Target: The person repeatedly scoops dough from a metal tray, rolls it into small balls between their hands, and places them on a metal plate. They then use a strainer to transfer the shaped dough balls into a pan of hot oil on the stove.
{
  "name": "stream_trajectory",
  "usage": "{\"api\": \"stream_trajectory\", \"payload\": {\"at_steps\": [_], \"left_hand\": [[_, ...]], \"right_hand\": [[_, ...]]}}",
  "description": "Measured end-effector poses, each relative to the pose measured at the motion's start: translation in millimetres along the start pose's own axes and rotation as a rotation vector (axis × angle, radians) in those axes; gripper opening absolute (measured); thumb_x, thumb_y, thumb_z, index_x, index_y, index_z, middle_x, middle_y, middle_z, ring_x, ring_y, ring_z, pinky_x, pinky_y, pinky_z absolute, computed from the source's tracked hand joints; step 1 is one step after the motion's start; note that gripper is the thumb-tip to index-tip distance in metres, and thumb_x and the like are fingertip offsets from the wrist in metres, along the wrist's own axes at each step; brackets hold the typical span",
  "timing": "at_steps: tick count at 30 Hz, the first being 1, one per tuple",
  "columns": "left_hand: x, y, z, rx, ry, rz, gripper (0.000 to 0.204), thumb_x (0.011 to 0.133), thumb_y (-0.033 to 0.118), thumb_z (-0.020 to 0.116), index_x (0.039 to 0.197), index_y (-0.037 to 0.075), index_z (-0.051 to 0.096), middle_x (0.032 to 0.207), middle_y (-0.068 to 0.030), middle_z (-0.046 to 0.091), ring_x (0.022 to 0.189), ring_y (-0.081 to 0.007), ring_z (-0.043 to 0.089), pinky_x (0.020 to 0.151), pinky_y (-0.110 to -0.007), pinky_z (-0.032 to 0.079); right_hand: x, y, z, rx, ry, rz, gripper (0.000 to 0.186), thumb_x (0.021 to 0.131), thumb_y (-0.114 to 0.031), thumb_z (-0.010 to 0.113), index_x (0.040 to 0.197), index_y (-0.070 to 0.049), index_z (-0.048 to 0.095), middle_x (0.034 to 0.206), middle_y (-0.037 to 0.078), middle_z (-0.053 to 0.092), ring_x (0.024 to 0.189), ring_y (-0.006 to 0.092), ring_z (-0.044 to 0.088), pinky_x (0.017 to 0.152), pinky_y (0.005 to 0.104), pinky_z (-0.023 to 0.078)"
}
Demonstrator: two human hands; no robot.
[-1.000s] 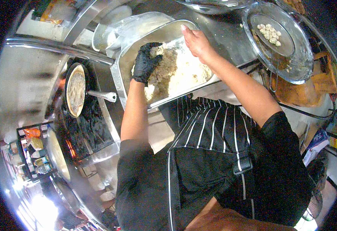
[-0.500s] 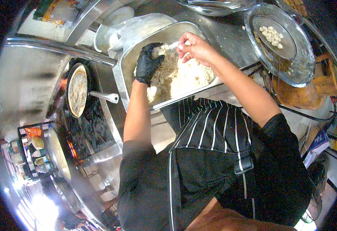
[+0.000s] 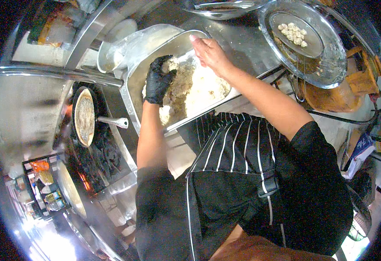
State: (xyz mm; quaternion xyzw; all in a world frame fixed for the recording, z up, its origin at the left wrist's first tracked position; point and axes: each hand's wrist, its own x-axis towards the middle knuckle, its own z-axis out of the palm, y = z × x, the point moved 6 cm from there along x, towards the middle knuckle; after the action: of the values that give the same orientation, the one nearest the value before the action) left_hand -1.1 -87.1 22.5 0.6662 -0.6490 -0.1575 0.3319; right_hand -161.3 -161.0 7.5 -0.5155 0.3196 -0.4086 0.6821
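A deep metal pan [image 3: 131, 85] holds a loose, white, crumbly food [image 3: 205, 89], with a greyer, thinner patch in the middle. Inside its left side, my left hand [image 3: 158, 82], in a black glove, curls its thumb and fingers around a pale crumbly clump [image 3: 171, 65]. My bare right hand [image 3: 211, 55] hovers over the pan's far right part. Its thumb points up and away and its fingers are bent together; whatever they may hold is hidden.
Left of the pan, a frying pan [image 3: 85, 117] with bubbling contents sits on the stove, its handle [image 3: 114, 122] pointing toward me. A wide metal bowl [image 3: 336, 65] with a sieve of small white pieces [image 3: 293, 34] stands at right. Another metal bowl [image 3: 225, 12] is at the back.
My right hand has turned, its thumb lifting and its spread fingers folding in. The left hand remains curled in the pan. The whole view has shifted slightly.
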Motion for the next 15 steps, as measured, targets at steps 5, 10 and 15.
{"api": "stream_trajectory", "payload": {"at_steps": [5,10,15], "left_hand": [[-1.4,1.6,2.3,-0.137,-0.031,-0.084,0.045,0.066,0.005,0.067,0.109,0.007,0.056,0.109,-0.0126,0.055,0.102,-0.0262,0.052,0.089,-0.033,0.040],[0.0,-10.0,4.8,0.019,-0.012,0.041,0.044,0.067,0.005,0.067,0.109,0.008,0.056,0.108,-0.0117,0.055,0.101,-0.0255,0.052,0.088,-0.033,0.041],[-1.3,-5.4,7.1,-0.037,-0.033,-0.004,0.043,0.066,0.006,0.068,0.108,0.009,0.057,0.108,-0.0110,0.056,0.100,-0.0258,0.053,0.089,-0.033,0.040]], "right_hand": [[-2.2,3.3,13.5,0.340,-0.157,0.029,0.026,0.089,-0.024,0.050,0.100,-0.001,0.057,0.077,0.003,0.053,0.058,0.0126,0.053,0.051,0.0257,0.047],[-4.4,11.1,8.3,0.293,-0.322,0.176,0.021,0.088,-0.019,0.051,0.100,-0.003,0.058,0.079,0.002,0.054,0.060,0.0110,0.053,0.054,0.0247,0.047],[-6.3,13.1,5.7,0.320,-0.174,0.201,0.029,0.088,-0.034,0.052,0.089,-0.006,0.059,0.067,0.000,0.049,0.053,0.0077,0.045,0.045,0.0212,0.037]]}}
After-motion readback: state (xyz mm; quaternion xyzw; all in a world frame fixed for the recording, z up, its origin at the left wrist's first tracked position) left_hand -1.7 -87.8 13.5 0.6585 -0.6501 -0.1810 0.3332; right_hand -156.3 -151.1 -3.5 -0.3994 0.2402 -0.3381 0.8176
